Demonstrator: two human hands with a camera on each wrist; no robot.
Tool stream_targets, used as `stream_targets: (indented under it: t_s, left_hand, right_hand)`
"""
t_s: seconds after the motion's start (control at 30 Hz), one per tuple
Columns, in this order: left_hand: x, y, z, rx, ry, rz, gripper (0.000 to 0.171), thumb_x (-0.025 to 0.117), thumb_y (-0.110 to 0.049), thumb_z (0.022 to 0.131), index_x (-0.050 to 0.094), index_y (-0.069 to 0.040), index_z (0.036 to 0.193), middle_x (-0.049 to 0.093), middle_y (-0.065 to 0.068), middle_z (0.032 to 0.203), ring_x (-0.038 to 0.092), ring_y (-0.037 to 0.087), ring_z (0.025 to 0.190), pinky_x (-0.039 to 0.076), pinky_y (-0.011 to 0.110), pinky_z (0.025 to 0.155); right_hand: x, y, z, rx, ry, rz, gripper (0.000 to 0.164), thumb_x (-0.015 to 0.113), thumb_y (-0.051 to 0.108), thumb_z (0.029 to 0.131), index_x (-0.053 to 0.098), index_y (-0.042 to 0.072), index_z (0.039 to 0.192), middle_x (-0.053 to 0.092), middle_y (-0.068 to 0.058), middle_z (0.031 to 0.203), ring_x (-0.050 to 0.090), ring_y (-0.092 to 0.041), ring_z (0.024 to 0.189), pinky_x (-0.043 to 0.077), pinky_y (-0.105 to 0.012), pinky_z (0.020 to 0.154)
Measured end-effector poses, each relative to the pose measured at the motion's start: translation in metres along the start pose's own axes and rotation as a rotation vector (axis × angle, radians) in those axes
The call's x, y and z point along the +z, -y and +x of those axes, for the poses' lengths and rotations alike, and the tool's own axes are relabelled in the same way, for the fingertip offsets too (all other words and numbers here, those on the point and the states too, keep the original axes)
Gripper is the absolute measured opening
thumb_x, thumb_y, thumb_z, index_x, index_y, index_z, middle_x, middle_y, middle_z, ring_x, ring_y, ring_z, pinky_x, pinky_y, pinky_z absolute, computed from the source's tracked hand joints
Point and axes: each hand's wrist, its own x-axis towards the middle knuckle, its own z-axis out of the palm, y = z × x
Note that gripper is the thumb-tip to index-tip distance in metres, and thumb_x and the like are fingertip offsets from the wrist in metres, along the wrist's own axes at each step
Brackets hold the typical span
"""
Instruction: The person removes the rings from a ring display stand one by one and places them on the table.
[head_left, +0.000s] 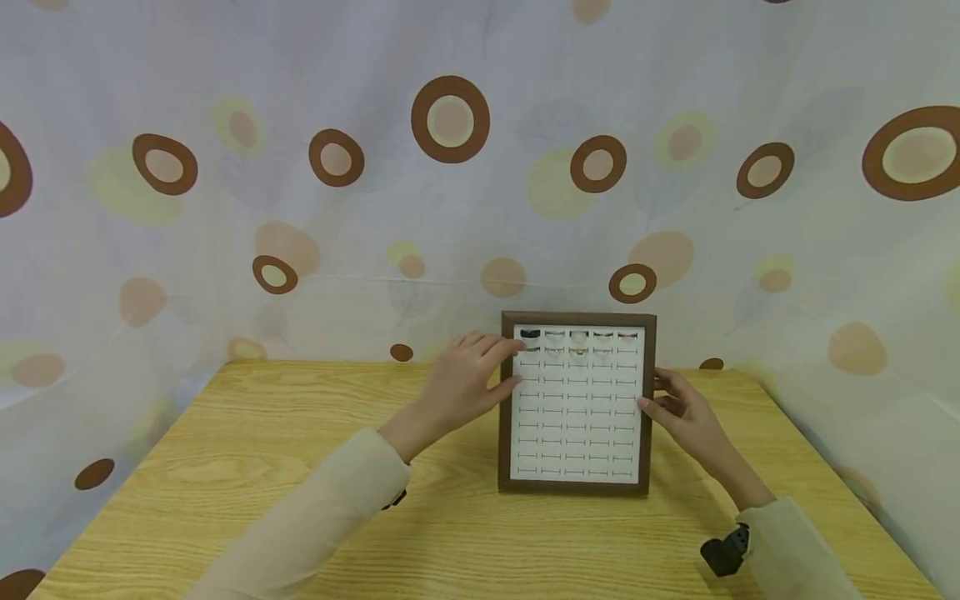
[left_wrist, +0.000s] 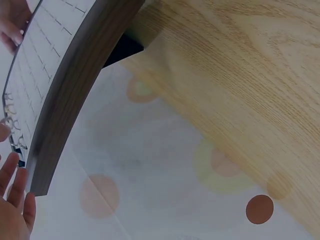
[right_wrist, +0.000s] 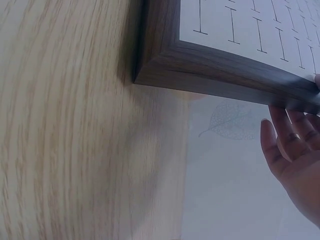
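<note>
A ring display board with a dark wood frame and a white slotted panel stands upright, tilted slightly back, on the table. Several rings sit in its top two rows, among them a wide black ring at the top left and a gold-toned ring in the second row. At the left edge my left hand reaches over the frame, fingers extended, with fingertips by the leftmost second-row slot; nothing shows clearly between them. My right hand grips the right edge, thumb on the front and fingers behind.
The light wood table extends around the board. Behind it hangs a patterned cloth with brown and yellow spots. A black support juts out behind the frame. A black device is worn at the right wrist.
</note>
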Motion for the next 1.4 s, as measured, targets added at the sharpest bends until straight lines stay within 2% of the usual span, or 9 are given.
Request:
stream_targets:
  t_s: [0.17,0.5,0.8,1.03,1.4]
  left_hand:
    - [0.005,-0.001,0.008,-0.008,-0.002,0.025,0.031,0.065,-0.027,0.082,0.059,-0.018,0.112,0.064,-0.005,0.103,0.058,0.014,0.095,0.045,0.031,0.084]
    - [0.012,-0.001,0.020,-0.022,-0.001,0.044,0.029,0.066,-0.022,0.082,0.059,-0.018,0.109,0.064,-0.006,0.100,0.057,0.014,0.091,0.042,0.030,0.081]
    - [0.021,-0.001,0.021,0.000,-0.036,0.038,0.023,0.064,-0.015,0.082,0.060,-0.018,0.105,0.066,-0.008,0.094,0.055,0.012,0.084,0.040,0.028,0.075]
    - [0.023,-0.001,0.022,-0.011,-0.074,0.020,0.020,0.064,-0.014,0.082,0.062,-0.017,0.102,0.066,-0.007,0.089,0.053,0.011,0.081,0.038,0.026,0.072]
    - [0.028,0.002,0.023,-0.038,-0.094,-0.042,0.021,0.066,-0.014,0.082,0.062,-0.017,0.102,0.065,-0.009,0.084,0.052,0.010,0.078,0.036,0.026,0.069]
  right_hand:
    - [0.000,0.000,0.000,0.000,0.006,0.013,0.049,0.054,0.014,0.091,0.036,-0.003,0.133,0.052,-0.007,0.112,0.057,0.003,0.088,0.048,-0.016,0.072]
    - [-0.001,0.000,0.001,0.037,0.023,0.014,0.050,0.055,0.016,0.091,0.036,0.000,0.134,0.051,-0.016,0.118,0.055,0.004,0.092,0.047,-0.014,0.075]
    - [-0.002,-0.001,-0.001,0.026,0.038,0.039,0.052,0.055,0.007,0.089,0.033,-0.001,0.136,0.051,-0.013,0.117,0.053,0.009,0.093,0.047,-0.015,0.075]
    - [-0.003,-0.002,-0.002,0.040,0.048,0.038,0.054,0.056,0.016,0.090,0.032,-0.001,0.136,0.049,-0.017,0.120,0.054,0.007,0.094,0.046,-0.014,0.076]
    - [-0.002,-0.002,-0.002,0.048,0.043,0.031,0.054,0.056,0.018,0.090,0.033,-0.001,0.136,0.051,-0.011,0.118,0.053,0.008,0.094,0.046,-0.013,0.077]
